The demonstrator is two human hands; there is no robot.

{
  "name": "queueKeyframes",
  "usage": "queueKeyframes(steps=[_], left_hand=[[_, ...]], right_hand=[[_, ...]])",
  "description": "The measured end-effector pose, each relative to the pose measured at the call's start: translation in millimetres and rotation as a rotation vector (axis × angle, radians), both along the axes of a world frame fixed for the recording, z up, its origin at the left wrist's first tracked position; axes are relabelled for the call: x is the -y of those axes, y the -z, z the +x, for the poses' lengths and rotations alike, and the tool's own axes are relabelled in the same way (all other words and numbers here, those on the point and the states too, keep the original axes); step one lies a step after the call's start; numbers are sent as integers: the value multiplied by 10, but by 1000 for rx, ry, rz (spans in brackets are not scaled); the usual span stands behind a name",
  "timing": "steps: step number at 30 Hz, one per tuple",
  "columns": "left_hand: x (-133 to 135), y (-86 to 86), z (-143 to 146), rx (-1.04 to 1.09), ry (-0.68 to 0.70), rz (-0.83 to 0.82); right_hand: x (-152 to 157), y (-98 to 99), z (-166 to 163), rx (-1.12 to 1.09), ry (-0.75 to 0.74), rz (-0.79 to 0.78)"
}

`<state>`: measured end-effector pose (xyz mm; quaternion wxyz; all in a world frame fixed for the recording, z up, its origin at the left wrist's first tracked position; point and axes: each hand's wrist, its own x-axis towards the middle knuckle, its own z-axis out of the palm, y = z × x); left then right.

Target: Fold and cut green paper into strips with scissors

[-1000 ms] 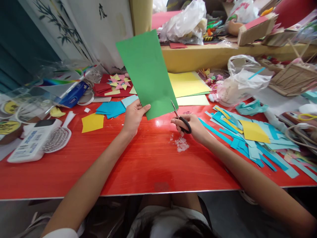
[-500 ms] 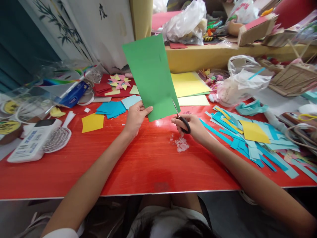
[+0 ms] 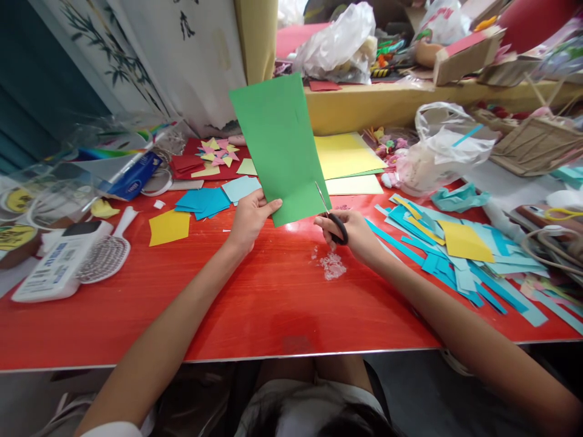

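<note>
A sheet of green paper [image 3: 280,145] is held up above the red table, tilted a little to the left. My left hand [image 3: 250,221] pinches its lower left corner, thumb in front and fingers behind. In my right hand [image 3: 350,229] are scissors [image 3: 338,228] with black handles, gripped through the loops. One blade shows in front of the green paper near its lower right corner, pointing up and slightly left; the other blade is hidden behind the sheet. Small clear bits [image 3: 332,266] lie on the table below the scissors.
Blue and yellow paper strips [image 3: 455,252] are heaped at the right. Left of my hands lie a yellow square [image 3: 169,227], blue squares [image 3: 204,201], a hairbrush [image 3: 105,258] and a white bottle [image 3: 61,264]. Yellow sheets [image 3: 348,153] and a plastic bag [image 3: 450,145] stand behind.
The top of the green paper has dipped slightly in view. The scissors stay at its lower right edge, and both hands keep their hold with hardly any movement.
</note>
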<state>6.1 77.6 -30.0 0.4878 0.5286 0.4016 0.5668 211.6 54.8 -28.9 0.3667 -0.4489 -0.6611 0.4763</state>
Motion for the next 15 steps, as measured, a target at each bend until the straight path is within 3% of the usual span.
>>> queueKeyframes(steps=[9, 15], left_hand=[[1, 26, 14, -23, 46, -5], [3, 11, 22, -37, 38, -10]], right_hand=[[-6, -33, 12, -29, 14, -62], [-3, -23, -1, -45, 27, -7]])
